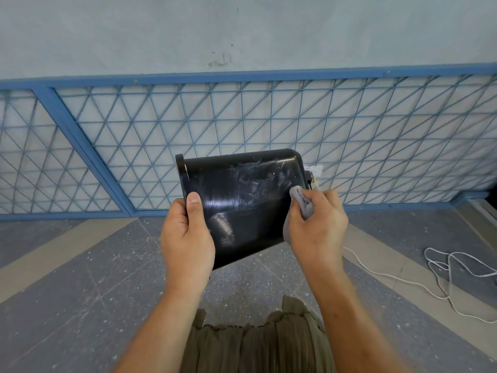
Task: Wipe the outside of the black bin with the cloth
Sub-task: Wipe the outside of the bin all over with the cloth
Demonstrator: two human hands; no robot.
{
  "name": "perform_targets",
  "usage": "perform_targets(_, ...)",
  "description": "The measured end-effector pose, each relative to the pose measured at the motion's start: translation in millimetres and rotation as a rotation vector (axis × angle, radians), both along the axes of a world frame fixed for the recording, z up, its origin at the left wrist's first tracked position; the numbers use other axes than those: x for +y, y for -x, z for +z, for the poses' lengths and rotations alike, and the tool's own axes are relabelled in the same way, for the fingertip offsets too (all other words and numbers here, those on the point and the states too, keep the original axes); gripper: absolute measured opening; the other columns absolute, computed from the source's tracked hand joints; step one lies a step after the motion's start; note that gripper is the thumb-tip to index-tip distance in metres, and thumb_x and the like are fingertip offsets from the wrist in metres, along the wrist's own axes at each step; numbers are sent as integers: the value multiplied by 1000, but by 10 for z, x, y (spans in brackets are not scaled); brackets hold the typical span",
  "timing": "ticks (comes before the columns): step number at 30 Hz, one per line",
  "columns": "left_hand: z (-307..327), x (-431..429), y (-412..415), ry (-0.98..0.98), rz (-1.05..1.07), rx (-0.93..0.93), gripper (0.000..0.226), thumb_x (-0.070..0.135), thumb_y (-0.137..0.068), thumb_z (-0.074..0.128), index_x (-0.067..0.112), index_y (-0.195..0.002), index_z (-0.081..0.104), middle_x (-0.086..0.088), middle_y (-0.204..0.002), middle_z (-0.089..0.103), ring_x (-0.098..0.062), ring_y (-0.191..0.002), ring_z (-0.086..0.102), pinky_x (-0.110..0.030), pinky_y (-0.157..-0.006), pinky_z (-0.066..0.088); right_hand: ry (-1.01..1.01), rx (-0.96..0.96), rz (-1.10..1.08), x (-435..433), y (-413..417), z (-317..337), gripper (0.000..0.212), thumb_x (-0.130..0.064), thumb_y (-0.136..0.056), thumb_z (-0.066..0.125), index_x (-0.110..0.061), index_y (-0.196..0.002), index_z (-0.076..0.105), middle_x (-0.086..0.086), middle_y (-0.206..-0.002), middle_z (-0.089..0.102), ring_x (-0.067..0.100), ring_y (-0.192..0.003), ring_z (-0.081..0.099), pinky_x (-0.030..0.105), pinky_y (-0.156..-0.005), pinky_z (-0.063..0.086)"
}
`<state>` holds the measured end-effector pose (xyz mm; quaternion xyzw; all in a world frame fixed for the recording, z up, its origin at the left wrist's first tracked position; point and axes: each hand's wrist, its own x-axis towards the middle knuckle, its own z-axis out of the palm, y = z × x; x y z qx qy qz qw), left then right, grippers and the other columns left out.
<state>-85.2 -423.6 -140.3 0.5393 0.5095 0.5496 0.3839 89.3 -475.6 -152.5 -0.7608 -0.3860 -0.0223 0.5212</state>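
Note:
A glossy black bin is held up in the air in front of me, lying on its side with a broad outer wall facing me. Wet streaks and smears show on that wall. My left hand grips the bin's left edge, thumb on the front face. My right hand is closed around a bunched grey cloth and presses it against the bin's right side. The bin's inside is hidden from me.
A blue metal mesh railing runs across in front of a pale wall. Below is a grey speckled floor with tan bands. A white cable lies looped on the floor at the right. A white socket shows behind the bin.

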Motion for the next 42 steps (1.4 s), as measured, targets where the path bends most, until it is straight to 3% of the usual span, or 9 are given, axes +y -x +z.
perform_targets(8, -51, 5, -7, -70, 1, 71, 43, 42, -112, 45, 12, -82, 53, 8, -65, 45, -4, -61, 44, -24, -58, 39, 27, 6, 151, 41, 351, -3, 25, -14, -93, 70, -11, -118, 73, -6, -101, 53, 1, -83, 54, -3, -78, 36)
perform_targets(13, -52, -5, -17, -58, 7, 77, 43, 44, -111, 45, 13, -82, 55, -7, -61, 46, -10, -56, 44, -42, -55, 40, -11, -21, 233, 87, 594, 18, 27, -9, -90, 70, -9, -116, 73, -4, -101, 54, 2, -84, 51, 0, -79, 38)
perform_targets(16, -53, 9, -1, -46, 5, 54, 44, 43, -111, 46, 15, -78, 52, 6, -57, 44, -9, -54, 41, -35, -52, 37, -33, -20, 286, 107, 733, 48, 28, -9, -89, 70, -9, -117, 72, -3, -103, 55, 6, -85, 56, 11, -80, 45)
perform_targets(21, -52, 31, 19, -22, 10, 15, 42, 41, -111, 49, 15, -78, 56, 8, -63, 55, -7, -60, 50, -27, -59, 45, -61, -12, 378, 129, 951, 101, 25, -13, -92, 67, -12, -117, 72, -4, -104, 55, 8, -85, 59, 21, -81, 51)
perform_targets(30, -94, 72, 86, 56, -61, -73, 37, 44, -111, 49, 27, -78, 57, 5, -72, 56, -16, -72, 54, -43, -70, 47, -66, 2, 539, 158, 1018, 144, 19, -10, -97, 64, -14, -112, 75, -7, -100, 56, 6, -83, 59, 25, -78, 53)
perform_targets(33, -141, 96, 88, 44, -39, 5, 39, 49, -110, 46, 25, -80, 55, 4, -72, 57, -15, -71, 55, -46, -71, 48, -50, -4, 571, 177, 957, 133, 19, -8, -95, 64, -15, -110, 74, -6, -99, 57, 7, -84, 60, 24, -78, 52)
perform_targets(38, -135, 121, 147, -39, -7, 197, 40, 44, -111, 41, 13, -93, 57, -12, -82, 62, -19, -76, 59, -36, -66, 44, -134, 16, 428, 87, 678, 147, 23, -12, -96, 68, -14, -119, 70, -7, -109, 58, 0, -99, 59, 9, -86, 46)
perform_targets(40, -167, 186, 213, 17, -45, 206, 39, 46, -111, 40, 14, -97, 58, -16, -91, 65, -27, -85, 62, -36, -73, 48, -108, 51, 364, 65, 494, 130, 25, -15, -97, 67, -17, -121, 68, -11, -111, 56, -1, -102, 58, 11, -89, 48)
perform_targets(42, -175, 263, 245, 173, -114, 80, 33, 47, -112, 40, 24, -104, 63, -7, -102, 73, -23, -96, 69, -42, -90, 56, -54, 61, 303, 45, 295, 92, 24, -16, -97, 67, -18, -121, 67, -13, -111, 55, -2, -101, 57, 12, -89, 48)
